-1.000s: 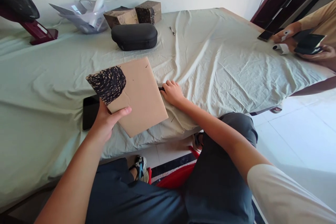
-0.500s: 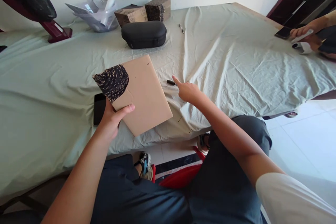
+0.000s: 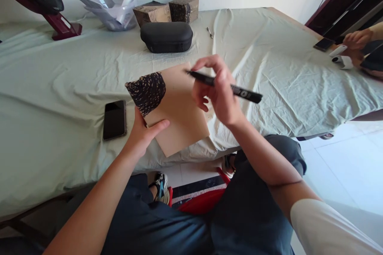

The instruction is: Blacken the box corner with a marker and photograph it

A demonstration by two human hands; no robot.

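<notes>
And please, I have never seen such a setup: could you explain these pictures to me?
There is no machine here, only a person working bare-handed. One camera on that person's head takes every picture, looking forward and down. The left hand grips a cardboard piece with a black scribbled patch at one corner. The right hand holds a black marker over it; whether they touch is unclear. On the cloth-covered table lie a phone and, farther back, a black case, a small pen and two cardboard boxes.

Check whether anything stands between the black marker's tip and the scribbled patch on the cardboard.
Nothing visible does: from the tip of the black marker in the right hand to the scribbled patch lies only bare cardboard. The left hand grips lower, outside that path.
</notes>
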